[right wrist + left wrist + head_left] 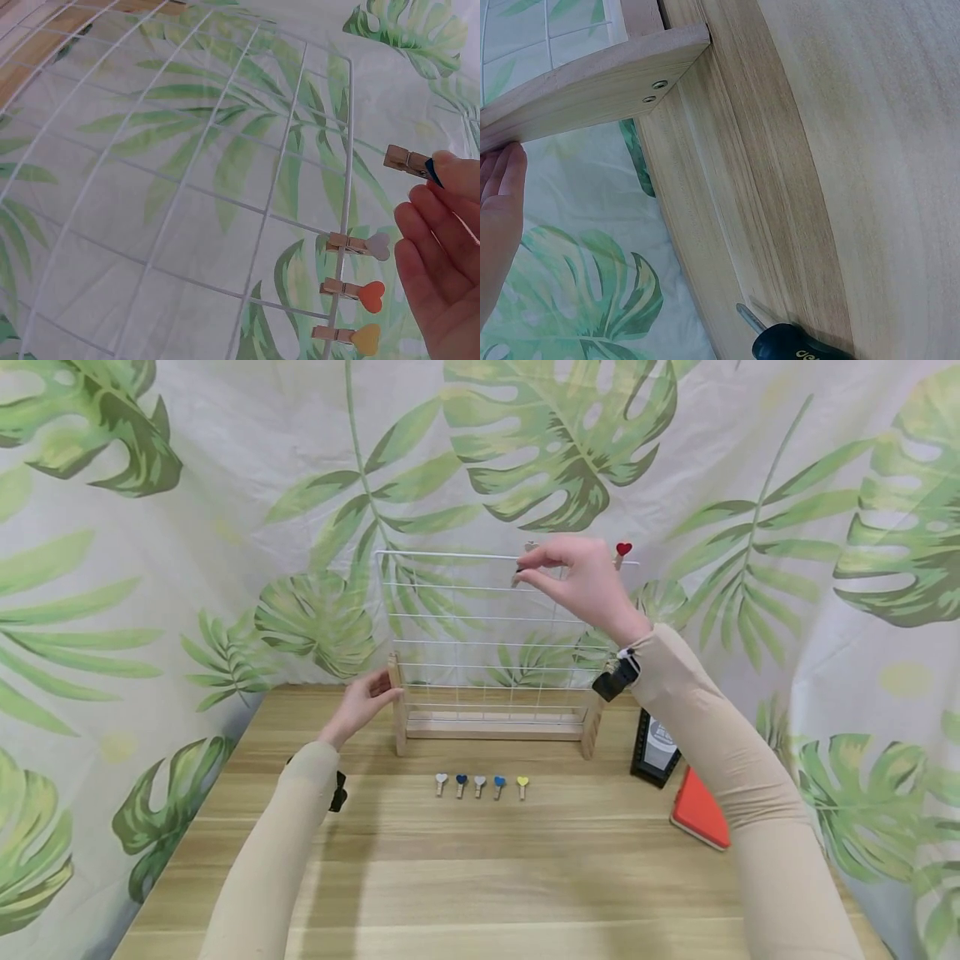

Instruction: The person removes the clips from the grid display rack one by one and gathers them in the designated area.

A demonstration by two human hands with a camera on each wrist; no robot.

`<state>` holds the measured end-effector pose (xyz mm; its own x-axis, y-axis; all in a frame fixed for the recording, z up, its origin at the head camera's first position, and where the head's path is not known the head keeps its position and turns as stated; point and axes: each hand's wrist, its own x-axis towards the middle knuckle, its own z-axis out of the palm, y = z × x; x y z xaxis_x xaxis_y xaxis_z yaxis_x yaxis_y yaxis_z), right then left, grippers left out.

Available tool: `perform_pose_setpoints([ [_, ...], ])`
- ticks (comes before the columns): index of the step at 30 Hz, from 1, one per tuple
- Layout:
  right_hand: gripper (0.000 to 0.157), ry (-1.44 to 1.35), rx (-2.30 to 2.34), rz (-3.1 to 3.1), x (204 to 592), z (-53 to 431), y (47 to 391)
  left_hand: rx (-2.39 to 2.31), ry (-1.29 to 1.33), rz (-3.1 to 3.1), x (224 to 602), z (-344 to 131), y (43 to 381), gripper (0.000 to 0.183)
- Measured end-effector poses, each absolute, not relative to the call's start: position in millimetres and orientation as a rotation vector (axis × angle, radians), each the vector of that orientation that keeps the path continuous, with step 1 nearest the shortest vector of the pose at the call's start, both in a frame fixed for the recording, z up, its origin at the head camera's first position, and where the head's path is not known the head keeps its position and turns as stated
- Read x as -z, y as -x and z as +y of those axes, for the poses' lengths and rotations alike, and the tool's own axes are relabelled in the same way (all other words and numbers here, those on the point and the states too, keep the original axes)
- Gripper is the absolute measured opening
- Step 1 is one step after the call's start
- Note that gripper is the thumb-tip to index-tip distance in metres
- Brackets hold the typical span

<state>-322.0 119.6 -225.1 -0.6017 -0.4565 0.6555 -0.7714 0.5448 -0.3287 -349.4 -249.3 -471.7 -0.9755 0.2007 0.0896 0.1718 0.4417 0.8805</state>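
Observation:
A white wire grid stands upright in a wooden base on the table. Above its top wire, my right hand pinches a small wooden clothespin with a dark blue heart; in the right wrist view the clothespin is apart from the wire. Three clothespins with grey, orange and yellow hearts are clipped on that wire. A red heart clothespin shows at the far right. My left hand holds the base's left post, thumb in front.
Several heart clothespins lie in a row in front of the base. At the right are a black object with a pale label and a red notebook, partly behind my forearm. A screwdriver lies near the left edge.

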Motion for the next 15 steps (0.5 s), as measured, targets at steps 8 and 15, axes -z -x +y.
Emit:
perform_pose_setpoints([
  [8,0.016,-1.095,-0.809,-2.292,270,130,314,-1.62,-0.332,2.644,472,-248,350,0.067],
  [15,0.016,-1.073,-0.898,-2.468,337,141,309,-1.597,-0.322,2.658,473,-248,351,0.068],
])
